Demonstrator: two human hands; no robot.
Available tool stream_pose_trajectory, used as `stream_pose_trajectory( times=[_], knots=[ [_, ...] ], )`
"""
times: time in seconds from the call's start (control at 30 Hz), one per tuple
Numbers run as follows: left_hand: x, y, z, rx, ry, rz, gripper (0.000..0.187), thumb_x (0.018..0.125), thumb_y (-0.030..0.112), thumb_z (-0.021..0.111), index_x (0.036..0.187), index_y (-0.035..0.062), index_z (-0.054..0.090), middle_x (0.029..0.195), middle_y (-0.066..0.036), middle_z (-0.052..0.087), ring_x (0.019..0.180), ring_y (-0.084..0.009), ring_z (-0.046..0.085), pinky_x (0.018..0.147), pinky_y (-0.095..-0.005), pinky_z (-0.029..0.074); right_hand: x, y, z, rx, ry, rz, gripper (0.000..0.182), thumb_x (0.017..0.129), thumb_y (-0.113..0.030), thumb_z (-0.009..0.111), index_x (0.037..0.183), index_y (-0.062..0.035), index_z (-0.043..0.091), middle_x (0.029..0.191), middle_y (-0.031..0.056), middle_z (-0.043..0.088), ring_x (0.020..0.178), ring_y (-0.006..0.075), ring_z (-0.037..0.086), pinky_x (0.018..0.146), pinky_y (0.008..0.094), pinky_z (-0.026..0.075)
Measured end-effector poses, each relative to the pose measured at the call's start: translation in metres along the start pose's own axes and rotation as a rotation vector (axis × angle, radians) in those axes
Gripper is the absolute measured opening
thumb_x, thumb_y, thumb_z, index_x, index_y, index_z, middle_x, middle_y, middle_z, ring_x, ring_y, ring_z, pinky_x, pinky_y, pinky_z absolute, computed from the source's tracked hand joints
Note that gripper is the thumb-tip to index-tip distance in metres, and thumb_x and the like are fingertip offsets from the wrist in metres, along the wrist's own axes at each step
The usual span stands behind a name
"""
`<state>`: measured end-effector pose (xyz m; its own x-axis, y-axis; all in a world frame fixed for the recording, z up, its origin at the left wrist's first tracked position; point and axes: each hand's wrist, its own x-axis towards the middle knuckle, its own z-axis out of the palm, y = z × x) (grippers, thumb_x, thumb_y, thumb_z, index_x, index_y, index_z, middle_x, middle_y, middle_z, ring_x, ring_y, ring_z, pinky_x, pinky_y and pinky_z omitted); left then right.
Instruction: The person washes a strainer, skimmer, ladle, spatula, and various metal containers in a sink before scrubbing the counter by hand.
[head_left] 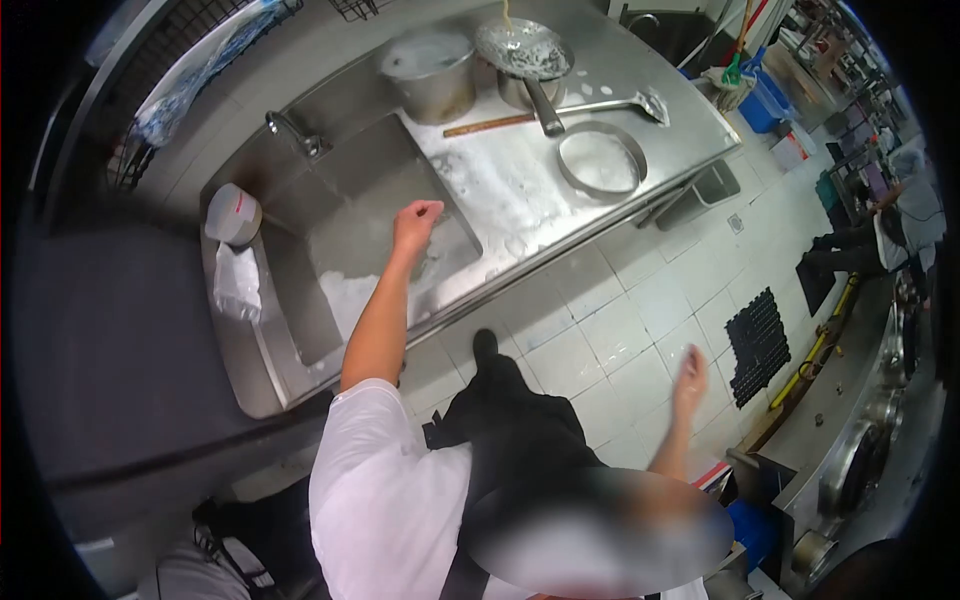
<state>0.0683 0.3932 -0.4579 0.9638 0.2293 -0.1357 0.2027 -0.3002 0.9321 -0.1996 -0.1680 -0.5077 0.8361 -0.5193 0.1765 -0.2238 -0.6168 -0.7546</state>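
The left hand (417, 228) is held above the sink (296, 285) set into the bench (682, 130), its fingers curled narrow with nothing seen in them; whether the blurred right hand (689, 382), over the floor (600, 330), is open cannot be told. A frying pan (530, 55) is propped on a pot (514, 96), presumably to save space.

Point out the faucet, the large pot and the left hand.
Faucet (293, 131): head view, on its spout.
Large pot (438, 96): head view, on its outer side.
Left hand (413, 228): head view, mid-hand.
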Motion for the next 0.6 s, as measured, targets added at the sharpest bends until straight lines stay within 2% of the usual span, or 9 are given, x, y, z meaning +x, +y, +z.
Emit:
stream_pose_trajectory(
  times=[0.03,0.07,0.13,0.2,0.27,0.33,0.43,0.53,0.6],
  knots=[
    [0.022,0.011,0.005,-0.012,-0.026,-0.027,0.033,0.088,0.034,0.062,0.092,0.0022,0.068,0.080,-0.003,0.066,0.071,-0.0108,0.060,0.064,-0.0249,0.047,0.006,-0.072,0.032,0.103,-0.103,0.058,0.029,0.087,-0.004,0.056,0.116,-0.0046,0.061,0.112,0.0115,0.062,0.104,0.0215,0.060,0.085,0.0329,0.050],
    [0.043,0.024,0.012,-0.020,-0.058,-0.054,0.036,0.087,0.036,0.064,0.090,0.0010,0.068,0.078,-0.003,0.066,0.070,-0.0111,0.060,0.065,-0.0254,0.047,0.009,-0.105,0.065,0.172,-0.177,0.090,0.027,0.089,-0.008,0.056,0.116,-0.0067,0.061,0.113,0.0100,0.063,0.105,0.0216,0.059,0.087,0.0332,0.048],
    [0.072,0.053,0.046,-0.100,-0.206,-0.095,0.046,0.088,0.045,0.060,0.097,0.0003,0.066,0.089,-0.004,0.066,0.080,-0.0128,0.061,0.070,-0.0267,0.048,0.020,-0.159,0.115,0.078,-0.228,-0.154,0.024,0.088,-0.008,0.057,0.112,-0.0075,0.063,0.112,0.0112,0.063,0.103,0.0249,0.060,0.085,0.0339,0.049],
    [0.081,0.097,0.083,-0.244,-0.262,0.005,0.055,0.089,0.048,0.059,0.111,-0.0024,0.058,0.100,-0.009,0.063,0.089,-0.0186,0.061,0.077,-0.0323,0.049,0.032,-0.200,0.150,0.083,-0.249,-0.246,0.022,0.087,-0.008,0.057,0.108,-0.0071,0.064,0.110,0.0128,0.063,0.102,0.0285,0.061,0.084,0.0343,0.049],
    [0.100,0.147,0.108,-0.493,-0.252,-0.154,0.065,0.088,0.050,0.059,0.126,-0.0019,0.046,0.106,-0.015,0.060,0.096,-0.0248,0.060,0.084,-0.0380,0.049,0.044,-0.240,0.166,0.088,-0.235,-0.313,0.021,0.087,-0.007,0.057,0.107,-0.0069,0.064,0.109,0.0133,0.063,0.101,0.0297,0.061,0.084,0.0347,0.049],
    [0.139,0.168,0.133,-0.819,-0.535,-0.438,0.064,0.087,0.045,0.061,0.124,-0.0041,0.043,0.101,-0.019,0.059,0.092,-0.0300,0.060,0.084,-0.0402,0.051,0.052,-0.260,0.172,0.094,-0.223,-0.337,0.021,0.088,-0.007,0.057,0.107,-0.0065,0.065,0.108,0.0134,0.064,0.100,0.0293,0.061,0.083,0.0343,0.049],
    [0.163,0.181,0.180,-0.978,-0.630,-0.382,0.040,0.085,0.028,0.065,0.104,-0.0042,0.050,0.077,-0.016,0.059,0.069,-0.0262,0.061,0.062,-0.0365,0.052,0.065,-0.277,0.180,0.149,-0.212,-0.291,0.019,0.088,-0.006,0.055,0.105,-0.0048,0.065,0.105,0.0138,0.065,0.096,0.0279,0.063,0.080,0.0336,0.050],
    [0.181,0.176,0.195,-0.861,-0.546,-0.384,0.019,0.083,0.013,0.059,0.092,-0.0003,0.048,0.071,-0.013,0.055,0.058,-0.0233,0.056,0.053,-0.0364,0.049,0.076,-0.286,0.179,0.226,-0.206,-0.202,0.018,0.089,-0.006,0.053,0.103,-0.0028,0.065,0.099,0.0149,0.066,0.091,0.0280,0.064,0.079,0.0339,0.050],
    [0.160,0.180,0.166,-0.631,-0.548,-0.281,0.010,0.082,0.007,0.052,0.089,0.0016,0.048,0.066,-0.008,0.052,0.052,-0.0169,0.050,0.048,-0.0324,0.044,0.087,-0.293,0.180,0.267,-0.189,-0.173,0.018,0.090,-0.006,0.053,0.102,-0.0027,0.066,0.097,0.0139,0.067,0.089,0.0252,0.065,0.076,0.0323,0.051]
  ],
)
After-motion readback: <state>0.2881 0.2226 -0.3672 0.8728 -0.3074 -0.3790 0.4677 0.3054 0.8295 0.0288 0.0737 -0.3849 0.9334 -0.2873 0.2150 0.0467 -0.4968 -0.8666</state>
